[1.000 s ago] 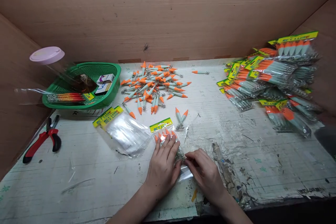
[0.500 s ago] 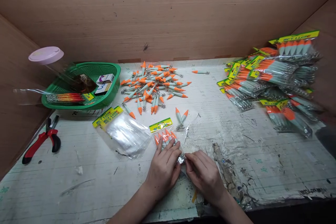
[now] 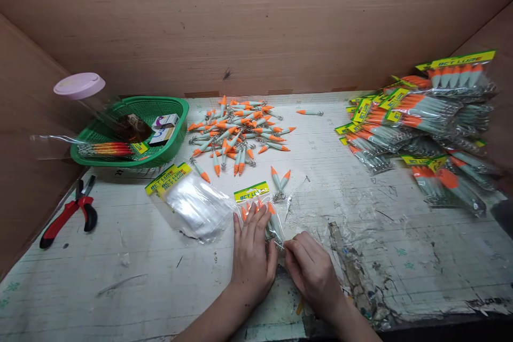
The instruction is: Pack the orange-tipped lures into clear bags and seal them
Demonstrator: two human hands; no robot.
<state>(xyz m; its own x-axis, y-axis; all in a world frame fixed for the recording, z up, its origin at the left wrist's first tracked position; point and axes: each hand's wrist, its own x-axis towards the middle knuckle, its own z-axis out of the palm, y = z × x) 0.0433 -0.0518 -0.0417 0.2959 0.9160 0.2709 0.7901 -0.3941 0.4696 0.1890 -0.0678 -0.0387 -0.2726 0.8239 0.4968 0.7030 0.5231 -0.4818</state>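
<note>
A clear plastic bag with a yellow-and-green header card lies on the table, several orange-tipped fishing lures inside it. My left hand rests flat over the bag's left part, fingers stretched out. At the bag's lower right corner, my right hand is closed in a pinch on the plastic edge; its fingertips are partly hidden. Two loose lures lie just beyond the bag, their hooks together. Left of the bag is a stack of flat header bags.
Farther back lies a heap of loose lures. Filled lure packs are piled at the right. A green basket holds a lidded cup, small boxes and a lure pack. Red-handled pliers lie at the left.
My left hand has turned and slid down a little, showing more of the packed lures. My right hand stays at the bag's lower corner. The whole view has shifted slightly.
</note>
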